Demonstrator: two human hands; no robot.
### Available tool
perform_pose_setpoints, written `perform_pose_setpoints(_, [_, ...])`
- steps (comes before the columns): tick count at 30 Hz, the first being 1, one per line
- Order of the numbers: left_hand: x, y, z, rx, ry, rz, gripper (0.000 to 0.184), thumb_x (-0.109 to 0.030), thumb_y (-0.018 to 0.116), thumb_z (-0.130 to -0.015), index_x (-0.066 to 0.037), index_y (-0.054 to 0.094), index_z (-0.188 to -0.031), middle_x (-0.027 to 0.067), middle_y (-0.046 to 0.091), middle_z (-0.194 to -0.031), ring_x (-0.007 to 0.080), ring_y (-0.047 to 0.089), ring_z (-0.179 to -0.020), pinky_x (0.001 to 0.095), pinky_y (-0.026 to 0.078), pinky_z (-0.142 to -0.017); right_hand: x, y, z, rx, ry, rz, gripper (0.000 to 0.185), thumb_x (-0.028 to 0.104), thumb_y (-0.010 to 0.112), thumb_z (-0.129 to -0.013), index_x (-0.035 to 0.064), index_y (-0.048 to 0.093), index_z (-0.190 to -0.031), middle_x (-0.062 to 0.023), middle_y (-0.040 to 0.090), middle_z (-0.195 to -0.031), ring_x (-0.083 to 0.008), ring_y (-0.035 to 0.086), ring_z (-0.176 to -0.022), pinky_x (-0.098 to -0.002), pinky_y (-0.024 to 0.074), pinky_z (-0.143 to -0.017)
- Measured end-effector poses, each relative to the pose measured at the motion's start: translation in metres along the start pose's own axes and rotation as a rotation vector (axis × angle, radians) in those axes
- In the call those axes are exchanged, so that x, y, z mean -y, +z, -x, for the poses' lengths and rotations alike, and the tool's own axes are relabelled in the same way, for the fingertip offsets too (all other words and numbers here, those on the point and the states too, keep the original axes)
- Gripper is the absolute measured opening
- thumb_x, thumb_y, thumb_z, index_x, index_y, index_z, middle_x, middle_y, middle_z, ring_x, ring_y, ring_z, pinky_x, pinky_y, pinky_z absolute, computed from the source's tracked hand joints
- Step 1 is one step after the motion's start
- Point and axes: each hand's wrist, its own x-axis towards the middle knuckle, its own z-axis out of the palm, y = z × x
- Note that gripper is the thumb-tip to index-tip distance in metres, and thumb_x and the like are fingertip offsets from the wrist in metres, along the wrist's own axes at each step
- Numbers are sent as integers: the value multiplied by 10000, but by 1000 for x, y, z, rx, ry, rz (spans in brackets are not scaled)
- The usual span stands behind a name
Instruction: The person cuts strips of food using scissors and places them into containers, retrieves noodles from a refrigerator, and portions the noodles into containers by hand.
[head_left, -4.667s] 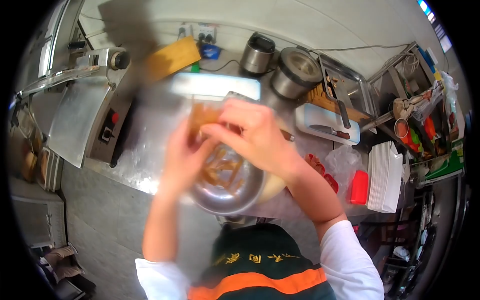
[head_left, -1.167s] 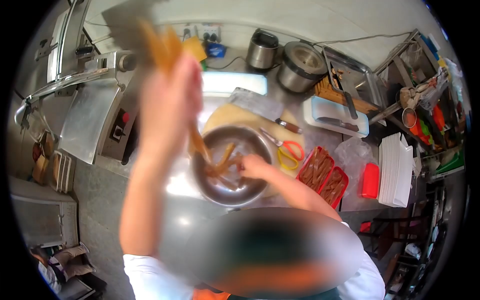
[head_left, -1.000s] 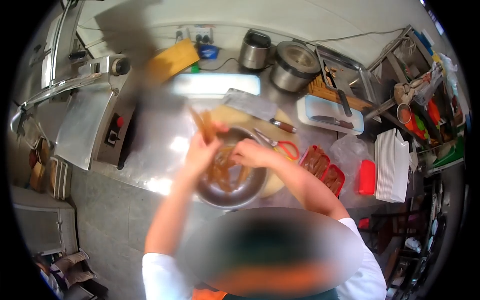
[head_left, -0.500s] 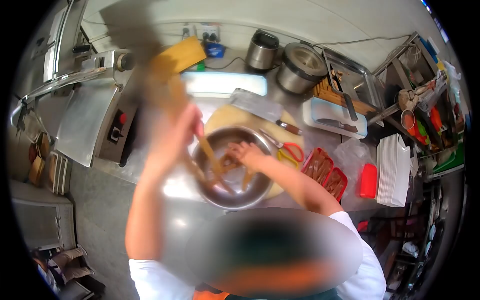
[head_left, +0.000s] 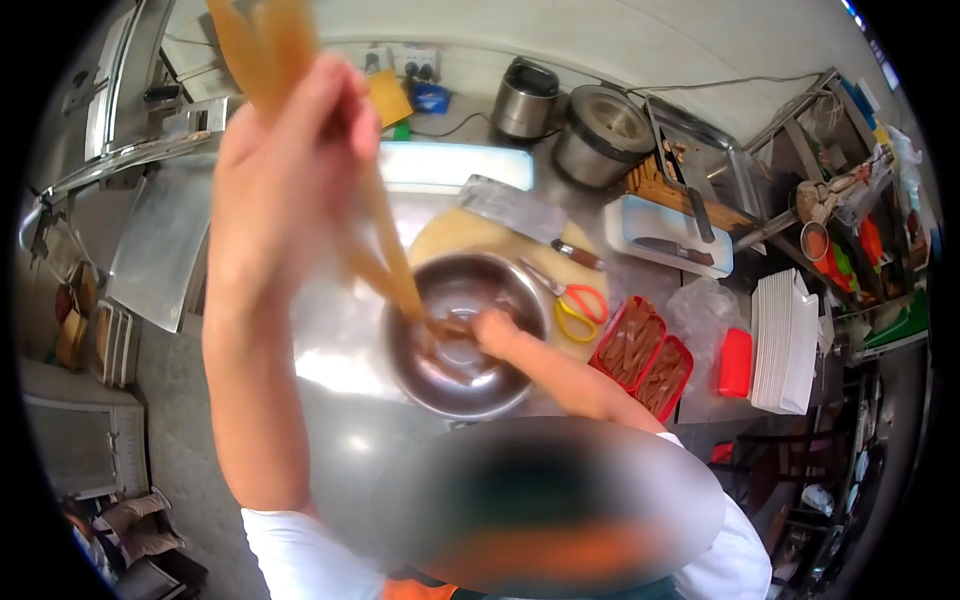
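Observation:
My left hand [head_left: 295, 165] is raised high, closed round long, flat tan-brown strips [head_left: 392, 250]. They stick out above the fist and hang below it towards the steel bowl [head_left: 408, 362]. Inside that bowl, my right hand [head_left: 494, 328] is lowered with its fingers curled against brown strips [head_left: 447, 330]; the fingertips are blurred, so what they grip is hard to see. The bowl rests partly over a round cutting board [head_left: 440, 233]. A cleaver [head_left: 510, 207] and scissors with red and yellow handles [head_left: 580, 305] lie beside it.
Two red containers of brown strips [head_left: 630, 340] stand right of the bowl, near a plastic bag [head_left: 700, 310] and stacked white trays [head_left: 785, 340]. Knives lie on a white board [head_left: 655, 235]. Steel cookers [head_left: 603, 140] stand behind; a steel machine [head_left: 160, 245] is left.
My left hand has risen and come nearer the camera, drawing the strips up out of the bowl. My right hand's fingers have curled in, and fewer strips show in the bowl.

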Motion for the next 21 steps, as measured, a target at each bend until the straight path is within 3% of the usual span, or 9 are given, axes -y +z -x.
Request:
perform_pose_setpoints(1, [-5,2,-2,3,13,104,175,-221,428,-892,-69,502,-849,-42,466,-623,3,255,-455,161,187,-404,4,1,2,0,3,1,253,128,638,-597,31,566,-820,-162,579,-809,-313,572,-776,-383,464,-712])
perform_pose_setpoints(5, [-38,0,-10,99,159,54,177,-214,420,-895,-67,505,-845,-42,464,-637,0,242,-461,164,183,-412,30,-13,2,45,80,-548,346,209,650,-600,35,589,-893,-158,594,-771,-316,572,-764,-354,452,-701])
perform_pose_setpoints(8, [-44,-2,-15,120,205,51,173,-199,419,-894,-58,508,-849,-37,464,-649,4,237,-470,159,186,-428,47,12,-10,101,175,-482,441,252,669,-618,36,549,-983,-176,562,-916,-318,550,-837,-373,442,-739])
perform_pose_setpoints(9, [-44,-2,-16,134,223,46,170,-193,419,-894,-55,508,-852,-35,465,-652,6,237,-472,157,188,-432,54,17,-4,-23,109,-368,545,243,702,-618,-10,457,-1034,-232,492,-1025,-362,551,-853,-397,463,-723])
perform_pose_setpoints(12, [-40,0,-17,130,210,67,165,-187,421,-892,-54,509,-852,-33,467,-660,7,238,-476,154,189,-435,81,3,8,-207,217,-345,574,242,711,-617,-23,430,-1042,-257,453,-1018,-374,551,-833,-418,467,-699])
perform_pose_setpoints(16, [-35,-1,-19,154,182,78,163,-189,424,-891,-56,509,-849,-33,468,-665,9,240,-480,152,190,-436,81,23,-13,-280,159,-372,289,112,633,-638,-20,536,-876,-222,507,-924,-351,563,-776,-407,475,-663])
perform_pose_setpoints(17, [-35,0,-18,147,176,80,163,-189,425,-891,-56,508,-846,-33,468,-666,10,241,-480,152,192,-436,75,33,-21,-280,161,-372,289,112,633,-638,-20,536,-876,-222,507,-924,-351,563,-776,-407,475,-663])
perform_pose_setpoints(19, [-35,1,-18,140,171,79,162,-189,425,-890,-57,507,-843,-33,468,-667,11,241,-480,153,193,-436,65,48,-32,-252,-31,-272,132,54,558,-665,0,581,-783,-187,548,-840,-348,572,-737,-405,474,-669])
perform_pose_setpoints(21, [-37,1,-17,138,185,90,165,-189,422,-892,-58,507,-839,-33,468,-666,11,240,-480,154,194,-436,61,49,-31,-283,-18,-282,125,42,534,-678,1,588,-784,-180,563,-811,-335,578,-739,-402,472,-679])
